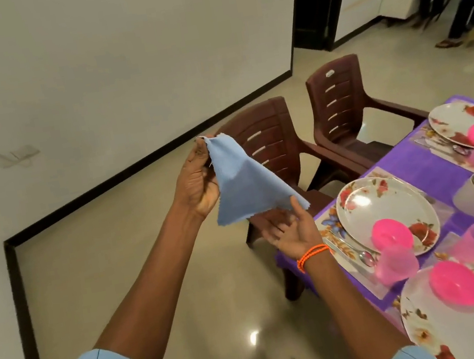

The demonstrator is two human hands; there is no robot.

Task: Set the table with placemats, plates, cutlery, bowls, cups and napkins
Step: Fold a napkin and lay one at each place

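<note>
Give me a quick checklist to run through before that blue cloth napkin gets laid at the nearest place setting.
1. Napkin held: ok. The left hand pinches the light blue cloth napkin by its top corner.
2. Lower corner supported: ok. The right hand touches it with straight fingers.
3. Napkin folded: ok, it hangs as a triangle.
4. Setting ready: ok. The floral white plate carries a pink plastic bowl.
5. Free spot on the floral placemat: cannot tell.
6. Path clear: ok, though the brown plastic chair stands close.
</note>
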